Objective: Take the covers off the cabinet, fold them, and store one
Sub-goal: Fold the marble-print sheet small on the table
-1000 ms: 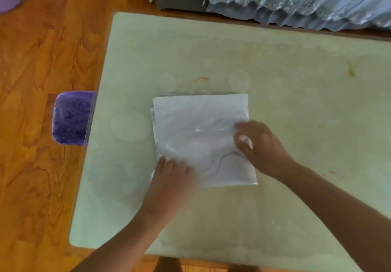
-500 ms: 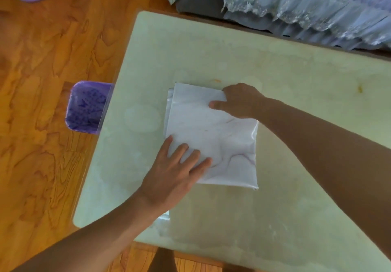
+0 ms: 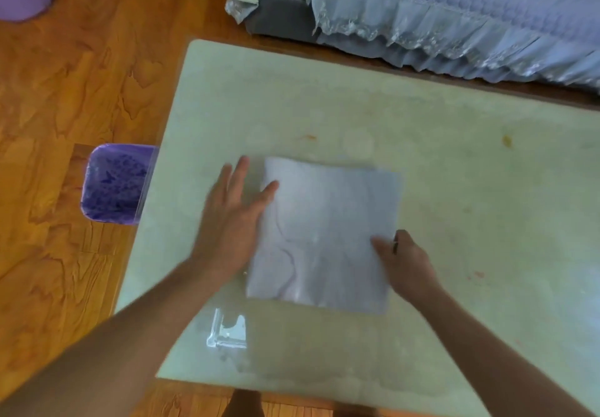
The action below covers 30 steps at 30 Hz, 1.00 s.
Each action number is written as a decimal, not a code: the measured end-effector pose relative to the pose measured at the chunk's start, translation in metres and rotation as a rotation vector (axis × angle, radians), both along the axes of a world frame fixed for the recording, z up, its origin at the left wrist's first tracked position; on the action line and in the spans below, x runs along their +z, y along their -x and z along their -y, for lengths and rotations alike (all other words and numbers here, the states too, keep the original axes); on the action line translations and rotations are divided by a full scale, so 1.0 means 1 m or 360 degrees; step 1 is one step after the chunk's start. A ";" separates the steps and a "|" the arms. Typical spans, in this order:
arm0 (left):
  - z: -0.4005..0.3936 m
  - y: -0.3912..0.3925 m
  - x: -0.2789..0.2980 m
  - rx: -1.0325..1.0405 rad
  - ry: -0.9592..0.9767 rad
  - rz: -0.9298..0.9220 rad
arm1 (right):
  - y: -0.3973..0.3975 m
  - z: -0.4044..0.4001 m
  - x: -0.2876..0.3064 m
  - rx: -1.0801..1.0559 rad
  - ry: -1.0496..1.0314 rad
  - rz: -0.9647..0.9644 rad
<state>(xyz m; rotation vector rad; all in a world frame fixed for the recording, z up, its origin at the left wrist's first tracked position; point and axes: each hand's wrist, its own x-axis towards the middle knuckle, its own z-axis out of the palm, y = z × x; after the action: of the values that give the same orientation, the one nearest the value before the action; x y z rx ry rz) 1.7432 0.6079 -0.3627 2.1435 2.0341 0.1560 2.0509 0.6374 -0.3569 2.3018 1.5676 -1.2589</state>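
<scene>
Counter (image 3: 438, 163): pale green top, rounded corners, left edge running diagonally from upper centre down to lower left. Bare surface lies on all sides of the folded cover, widest to the right and toward the far edge. Wooden floor (image 3: 81, 75) borders the left edge and the near edge.

Purple bin (image 3: 113, 184) stands on the floor, touching or just beside the counter's left edge; which of the two cannot be told. Sofa with a frilled blue cover (image 3: 454, 20) stands beyond the far edge. A small piece of clear plastic (image 3: 227, 332) lies on the counter near the front left corner, apart from the folded cover.

Folded cover (image 3: 328, 235): white, roughly square, lying flat about mid-counter, nearer the left edge than the right. Image is motion-blurred.

Left hand (image 3: 232, 218): fingers (image 3: 238, 173) straight and spread, released, palm down. Thumb tip rests on the cover's upper left part; the hand lies along the cover's left edge, the other fingers over bare counter just beside it.

Right hand (image 3: 406, 264): at the cover's right edge, lower half. Thumb lies on top of the cover; the other fingers curl at the edge, grasping it.
</scene>
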 end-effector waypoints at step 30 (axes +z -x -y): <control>0.020 0.042 -0.066 -0.1546 0.0325 -0.0213 | -0.001 -0.031 -0.084 0.1743 -0.1080 -0.0054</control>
<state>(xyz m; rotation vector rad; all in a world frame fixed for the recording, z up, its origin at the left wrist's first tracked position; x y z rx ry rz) 1.7014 0.5883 -0.4288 2.7469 0.8001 -0.3179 2.0517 0.6682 -0.4409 1.0918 2.9082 -0.4941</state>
